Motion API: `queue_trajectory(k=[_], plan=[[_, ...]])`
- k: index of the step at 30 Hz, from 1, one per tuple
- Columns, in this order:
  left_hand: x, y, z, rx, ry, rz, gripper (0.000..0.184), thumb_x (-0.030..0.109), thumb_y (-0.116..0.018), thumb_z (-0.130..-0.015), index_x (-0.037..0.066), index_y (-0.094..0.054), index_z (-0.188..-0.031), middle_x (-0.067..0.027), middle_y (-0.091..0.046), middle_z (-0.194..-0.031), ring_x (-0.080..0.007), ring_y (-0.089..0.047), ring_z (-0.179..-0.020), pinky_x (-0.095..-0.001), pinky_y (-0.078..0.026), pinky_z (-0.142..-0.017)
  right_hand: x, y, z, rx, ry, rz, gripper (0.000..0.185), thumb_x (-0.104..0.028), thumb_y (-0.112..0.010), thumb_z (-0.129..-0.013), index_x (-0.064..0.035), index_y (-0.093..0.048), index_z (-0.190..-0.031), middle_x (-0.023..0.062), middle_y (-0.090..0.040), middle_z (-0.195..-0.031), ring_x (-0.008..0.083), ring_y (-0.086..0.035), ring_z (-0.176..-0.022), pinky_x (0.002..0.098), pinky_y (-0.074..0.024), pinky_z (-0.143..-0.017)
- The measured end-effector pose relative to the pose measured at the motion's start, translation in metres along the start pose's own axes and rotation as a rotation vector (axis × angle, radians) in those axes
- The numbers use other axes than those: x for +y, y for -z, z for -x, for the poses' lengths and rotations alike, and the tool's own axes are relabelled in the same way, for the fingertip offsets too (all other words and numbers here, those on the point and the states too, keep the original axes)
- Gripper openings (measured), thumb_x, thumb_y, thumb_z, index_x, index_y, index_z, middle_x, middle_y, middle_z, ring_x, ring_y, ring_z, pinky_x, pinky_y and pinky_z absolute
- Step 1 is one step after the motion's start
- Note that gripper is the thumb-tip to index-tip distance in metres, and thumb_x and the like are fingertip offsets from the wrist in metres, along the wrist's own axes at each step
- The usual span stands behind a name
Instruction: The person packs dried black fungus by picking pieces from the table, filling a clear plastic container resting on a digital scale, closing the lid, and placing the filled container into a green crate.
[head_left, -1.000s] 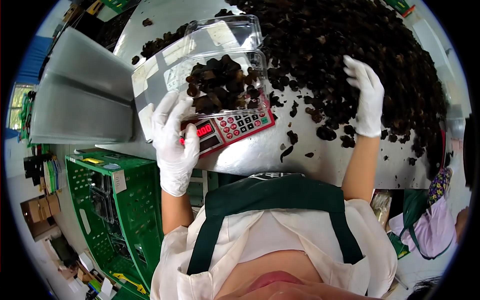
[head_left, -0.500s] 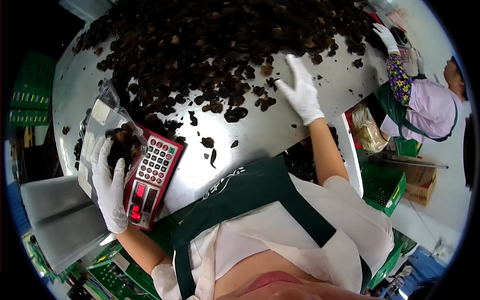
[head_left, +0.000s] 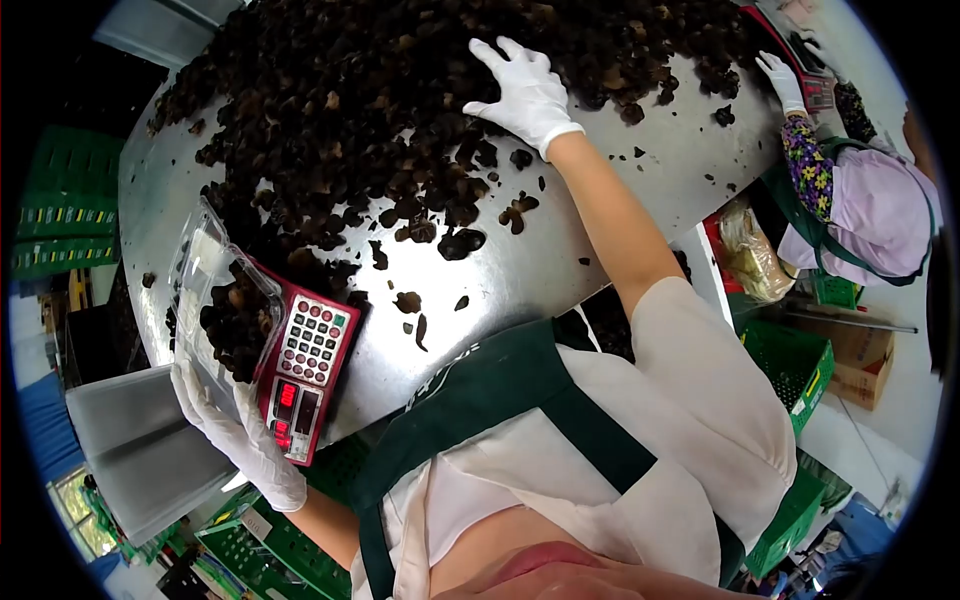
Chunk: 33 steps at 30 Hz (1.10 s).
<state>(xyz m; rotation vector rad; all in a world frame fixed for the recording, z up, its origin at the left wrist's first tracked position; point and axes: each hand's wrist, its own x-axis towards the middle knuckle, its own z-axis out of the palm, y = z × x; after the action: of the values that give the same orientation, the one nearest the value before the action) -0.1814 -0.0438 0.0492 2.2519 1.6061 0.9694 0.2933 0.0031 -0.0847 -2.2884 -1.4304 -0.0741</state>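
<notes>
My right hand (head_left: 525, 95), in a white glove, is over the far heap of dark wood ear mushrooms (head_left: 380, 100), its fingers spread and nothing visible in them. In a white glove too, my left hand (head_left: 235, 430) is at the near end of a clear plastic container (head_left: 205, 260), fingers stretched and apart; whether they touch it I cannot tell. A clump of wood ears (head_left: 238, 325) lies in the container. The container sits on a red digital scale (head_left: 318, 345) with a keypad and lit red digits.
Scattered mushroom pieces lie on the metal table (head_left: 545, 255). At the right, a co-worker (head_left: 860, 200) reaches a gloved hand toward another red scale (head_left: 818, 92). Green crates (head_left: 785, 365) and a cardboard box (head_left: 850, 360) stand below. A grey bin (head_left: 150, 440) is at the left.
My right hand has moved left and away from me, from the bare metal to over the heap. My left hand has drawn back toward me from the container's side to its near end.
</notes>
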Motion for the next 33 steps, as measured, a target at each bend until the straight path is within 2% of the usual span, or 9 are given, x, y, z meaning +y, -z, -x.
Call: queue_trajectory(k=[3,7,10,15,18,19,23,29,33], plan=[[-0.006,-0.004,0.006,0.029,0.01,-0.047,0.057,0.019,-0.06,-0.104,0.008,-0.043,-0.157,-0.0161,-0.031,-0.165,-0.0302,-0.036,-0.151,-0.0483,-0.03,-0.124,0.023,-0.016,0.009,0.042,-0.079,-0.131,0.034,-0.038,-0.073,-0.091,-0.025,-0.071,-0.123,0.0023,-0.063,-0.128,0.0275,-0.062,-0.119,0.0446,-0.0552,-0.095],[-0.005,-0.007,0.011,0.086,0.091,-0.005,0.055,0.012,-0.063,-0.102,0.009,-0.047,-0.155,-0.0145,-0.037,-0.161,-0.0271,-0.038,-0.148,-0.0457,-0.033,-0.123,0.046,-0.013,0.011,0.151,-0.013,-0.298,0.024,-0.034,-0.075,-0.09,-0.02,-0.076,-0.109,0.0064,-0.068,-0.113,0.0292,-0.068,-0.101,0.0391,-0.0555,-0.088],[-0.004,-0.004,0.012,0.12,0.122,-0.037,0.054,0.007,-0.064,-0.102,0.01,-0.05,-0.154,-0.0132,-0.038,-0.16,-0.0241,-0.042,-0.144,-0.0429,-0.037,-0.12,0.034,0.001,0.002,0.199,-0.018,-0.303,0.032,-0.038,-0.075,-0.092,-0.0177,-0.074,-0.117,0.0051,-0.068,-0.122,0.0277,-0.068,-0.107,0.0392,-0.0549,-0.09],[-0.019,-0.004,0.018,0.179,0.096,0.03,0.051,0.007,-0.062,-0.103,0.01,-0.05,-0.153,-0.0127,-0.037,-0.161,-0.0245,-0.042,-0.143,-0.0418,-0.037,-0.119,-0.028,0.009,-0.003,-0.083,0.031,-0.007,0.076,-0.059,-0.078,-0.084,-0.0393,-0.05,-0.152,0.0105,-0.038,-0.163,0.0373,-0.052,-0.136,0.0547,-0.0543,-0.102],[-0.022,-0.004,0.023,0.181,0.108,0.036,0.05,0.006,-0.06,-0.103,0.009,-0.05,-0.152,-0.0127,-0.037,-0.162,-0.0249,-0.042,-0.144,-0.0419,-0.036,-0.119,-0.019,-0.022,-0.02,-0.091,-0.019,-0.108,0.042,-0.046,-0.076,-0.089,-0.0244,-0.072,-0.124,0.0092,-0.056,-0.147,0.0318,-0.063,-0.121,0.042,-0.0543,-0.097],[-0.027,-0.001,0.026,0.178,0.092,0.041,0.051,0.003,-0.058,-0.102,0.008,-0.05,-0.152,-0.0129,-0.038,-0.162,-0.0249,-0.041,-0.145,-0.0422,-0.036,-0.119,-0.016,-0.023,-0.021,-0.062,0.048,-0.191,0.028,-0.04,-0.075,-0.09,-0.017,-0.078,-0.105,0.0086,-0.067,-0.13,0.0317,-0.067,-0.11,0.0395,-0.054,-0.094],[-0.035,0.006,0.033,0.188,0.123,0.058,0.051,0.003,-0.057,-0.102,0.008,-0.05,-0.152,-0.0133,-0.039,-0.161,-0.0259,-0.041,-0.146,-0.0428,-0.036,-0.119,-0.031,0.013,-0.017,-0.148,-0.251,-0.811,0.022,-0.03,-0.079,-0.091,-0.0091,-0.079,-0.1,-0.0023,-0.068,-0.087,0.0087,-0.06,-0.072,0.0263,-0.0471,-0.065],[-0.047,-0.001,0.034,0.139,0.082,0.123,0.055,-0.003,-0.057,-0.099,0.006,-0.05,-0.152,-0.0162,-0.046,-0.155,-0.0294,-0.044,-0.144,-0.0418,-0.034,-0.12,-0.057,0.052,-0.004,-0.384,-0.502,-1.719,0.026,-0.015,-0.059,-0.103,-0.0114,-0.065,-0.128,-0.0017,-0.068,-0.112,0.008,-0.055,-0.066,0.0132,-0.0282,-0.035],[-0.06,-0.01,0.031,0.077,0.02,0.077,0.055,-0.005,-0.06,-0.095,0.006,-0.054,-0.149,-0.0183,-0.049,-0.15,-0.0311,-0.05,-0.137,-0.0388,-0.042,-0.113,-0.07,0.042,-0.001,-0.605,-0.552,-2.088,0.031,-0.012,-0.064,-0.101,-0.0096,-0.063,-0.132,0.0036,-0.065,-0.124,0.0135,-0.056,-0.066,0.0153,-0.0317,-0.033]])
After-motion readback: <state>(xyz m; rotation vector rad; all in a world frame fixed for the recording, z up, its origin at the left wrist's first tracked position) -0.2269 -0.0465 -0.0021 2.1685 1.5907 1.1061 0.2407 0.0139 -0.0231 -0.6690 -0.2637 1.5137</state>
